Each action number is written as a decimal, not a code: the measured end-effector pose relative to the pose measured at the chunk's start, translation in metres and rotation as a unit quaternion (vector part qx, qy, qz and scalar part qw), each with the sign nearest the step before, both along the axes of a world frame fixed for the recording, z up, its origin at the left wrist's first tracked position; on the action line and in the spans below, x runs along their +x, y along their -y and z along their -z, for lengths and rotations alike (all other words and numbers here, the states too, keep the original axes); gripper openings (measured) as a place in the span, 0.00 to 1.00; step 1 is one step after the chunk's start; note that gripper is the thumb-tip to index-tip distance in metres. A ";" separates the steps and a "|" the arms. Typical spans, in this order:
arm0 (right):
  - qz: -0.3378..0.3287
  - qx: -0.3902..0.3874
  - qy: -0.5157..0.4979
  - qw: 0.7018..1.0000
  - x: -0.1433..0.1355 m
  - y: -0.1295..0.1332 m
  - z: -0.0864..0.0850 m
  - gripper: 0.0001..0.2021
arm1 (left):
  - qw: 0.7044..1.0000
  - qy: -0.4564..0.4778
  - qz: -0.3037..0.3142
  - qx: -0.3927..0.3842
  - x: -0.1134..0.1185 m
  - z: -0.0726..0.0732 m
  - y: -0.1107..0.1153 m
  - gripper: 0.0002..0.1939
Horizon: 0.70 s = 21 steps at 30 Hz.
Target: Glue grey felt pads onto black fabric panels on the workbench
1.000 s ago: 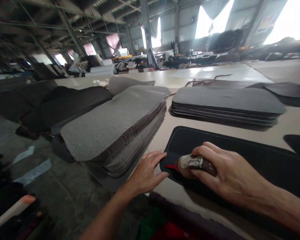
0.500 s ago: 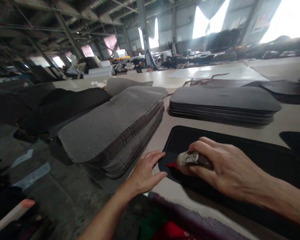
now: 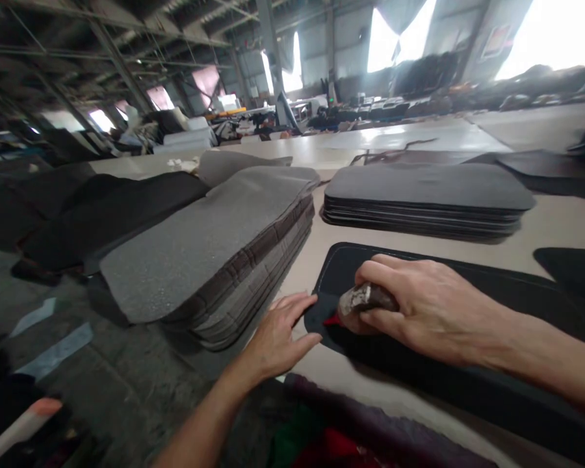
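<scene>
Writing: on the wall sheet [image 3: 497,41], too blurred to read; on the squeeze bottle [image 3: 355,307], a pale, worn patch, partly under the fingers and with any lettering too small to make out.

Right hand [image 3: 416,305]: closed around the bottle, with thumb on the near side and fingers curled over the top. Bottle tilted low above the left end of a black panel [image 3: 344,270], with red nozzle [image 3: 331,320] aimed leftward, close to the panel surface; contact at the tip impossible to judge.

Left hand [image 3: 283,335]: open and unladen, with thumb and fingers parted, fingertips at the rounded left end of the same panel and thumb tip just beside that edge.

Panel: flat on the pale table [image 3: 560,224], beneath the right hand and forearm, with rounded corners and a light line, like stitching, along the far edge. To its right, another black piece [image 3: 572,266], cut off by the border of the view.

Beyond the panel, a neat stack of grey-topped sheets [image 3: 426,185], with rounded corners. Left of the panel, well clear of the bottle, a taller stack of grey pieces [image 3: 209,240], uneven along the side. Farther left, dark draped material [image 3: 127,208]; below it, pale strips [image 3: 61,351] on the grey floor [image 3: 127,383].
</scene>
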State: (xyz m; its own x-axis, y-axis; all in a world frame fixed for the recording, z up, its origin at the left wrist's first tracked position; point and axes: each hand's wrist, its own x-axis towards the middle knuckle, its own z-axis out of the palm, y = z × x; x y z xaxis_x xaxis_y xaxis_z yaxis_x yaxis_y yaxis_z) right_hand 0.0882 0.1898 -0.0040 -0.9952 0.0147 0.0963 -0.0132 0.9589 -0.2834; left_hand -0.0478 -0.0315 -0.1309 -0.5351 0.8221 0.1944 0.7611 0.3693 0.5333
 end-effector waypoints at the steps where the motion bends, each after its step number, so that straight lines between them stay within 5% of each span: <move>1: 0.004 -0.001 0.003 1.000 0.001 -0.001 -0.001 0.05 | 1.000 0.000 0.001 0.000 0.000 0.000 0.000 0.32; 21: 0.013 0.009 0.016 1.000 0.026 -0.027 -0.007 0.05 | 1.000 -0.007 0.002 -0.002 -0.002 0.001 0.001 0.30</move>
